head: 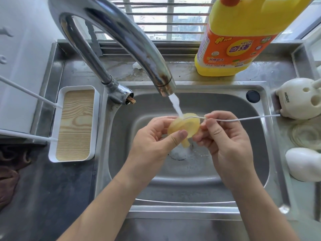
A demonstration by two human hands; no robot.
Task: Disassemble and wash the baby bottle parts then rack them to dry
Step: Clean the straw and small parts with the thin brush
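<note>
Head view: over one steel sink [191, 205] below a barred window [165, 20], the left hand [152, 141] grips one yellowish teat [184, 126] under the stream of one tap [139, 40], the right hand [225, 141] pinches one thin white brush [243, 119], one detergent bottle [239, 40] behind.

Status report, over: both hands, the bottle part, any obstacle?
Left hand grips nipple under running tap. Right hand pinches thin white rod, tip at nipple. Nothing in the way.

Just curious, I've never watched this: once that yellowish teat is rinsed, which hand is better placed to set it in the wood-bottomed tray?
Left, probably. The left hand grips the teat, and the tray lies on that same side. The right hand is busy pinching a thin white stick.
</note>
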